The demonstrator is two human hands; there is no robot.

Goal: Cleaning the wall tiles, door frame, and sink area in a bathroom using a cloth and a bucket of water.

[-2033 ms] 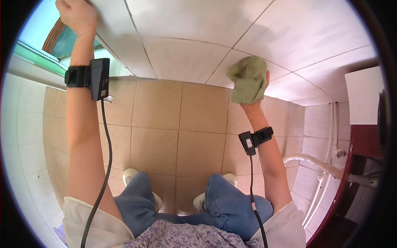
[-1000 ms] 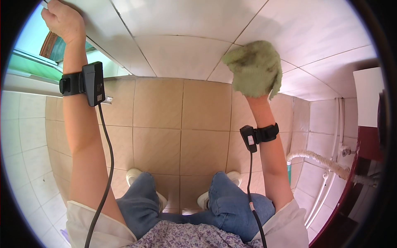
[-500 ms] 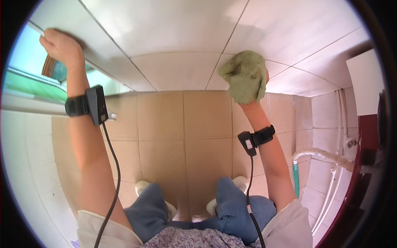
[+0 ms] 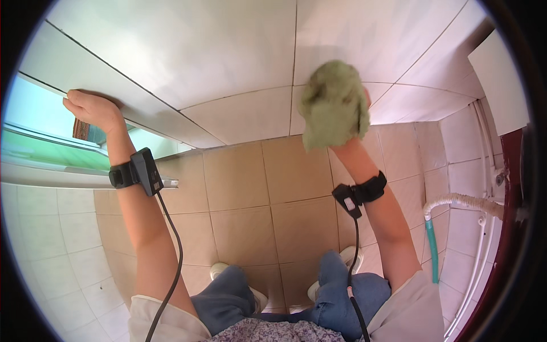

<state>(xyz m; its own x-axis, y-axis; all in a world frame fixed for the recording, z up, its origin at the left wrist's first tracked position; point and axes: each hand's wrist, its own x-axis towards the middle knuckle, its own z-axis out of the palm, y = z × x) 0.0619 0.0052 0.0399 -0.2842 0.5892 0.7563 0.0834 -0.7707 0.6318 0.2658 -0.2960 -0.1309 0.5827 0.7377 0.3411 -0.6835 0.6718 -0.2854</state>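
Green cloth (image 4: 334, 105), and here it is, draped over the right hand (image 4: 367, 98), a loose flap hanging on the hand's left! The fingers are buried under it, so from where I stand I can't tell whether they're clamped or spread. Ahead of that hand, white wall tiles (image 4: 233, 117). Well out to its left, the left hand (image 4: 96, 109) bends at the wall's edge, fingertips hidden, so its grip I can't call either. The danger, I reckon? A slack hold could let that flap slide off, and a long reach could pull the cable (image 4: 358, 273) behind the right hand taut.
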